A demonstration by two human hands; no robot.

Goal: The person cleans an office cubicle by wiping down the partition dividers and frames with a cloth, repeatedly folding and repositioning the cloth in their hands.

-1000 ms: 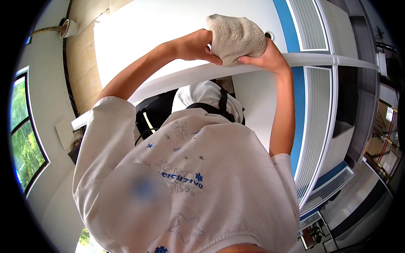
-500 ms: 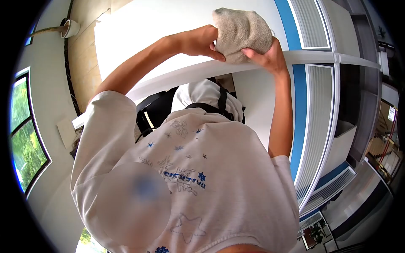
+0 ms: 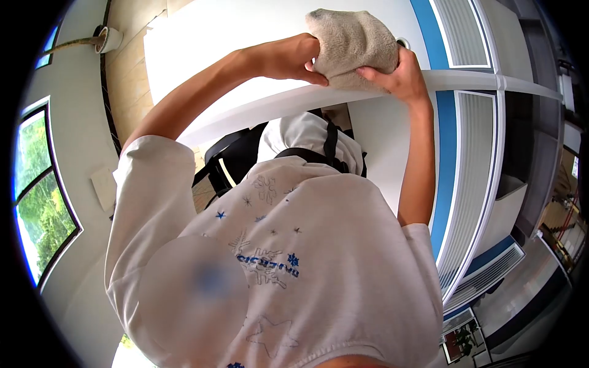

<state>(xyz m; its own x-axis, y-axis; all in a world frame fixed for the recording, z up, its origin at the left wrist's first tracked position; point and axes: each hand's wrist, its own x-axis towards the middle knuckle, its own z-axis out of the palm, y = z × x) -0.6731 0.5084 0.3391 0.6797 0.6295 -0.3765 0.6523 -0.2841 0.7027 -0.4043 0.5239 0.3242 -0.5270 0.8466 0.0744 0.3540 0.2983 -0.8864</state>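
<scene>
A beige, fuzzy cloth (image 3: 356, 46), folded into a thick bundle, is held above the white desk (image 3: 245, 27) near its front edge. My left hand (image 3: 300, 60) grips the bundle's left side, with the thumb along its lower edge. On the other side, my right hand (image 3: 399, 76) is closed on the lower right corner, its thumb lying over the front. The cloth hides most of the fingers of both hands.
A blue and grey partition panel (image 3: 438, 37) stands along the desk's right side. Just behind my right hand is a round ring-edged opening (image 3: 403, 43). A potted plant (image 3: 109, 40) stands on the floor at the far left, near windows (image 3: 37, 190).
The view has shifted slightly, so the desk and panel appear farther right. My right hand sits a little farther right on the cloth, and more of the ring behind it shows.
</scene>
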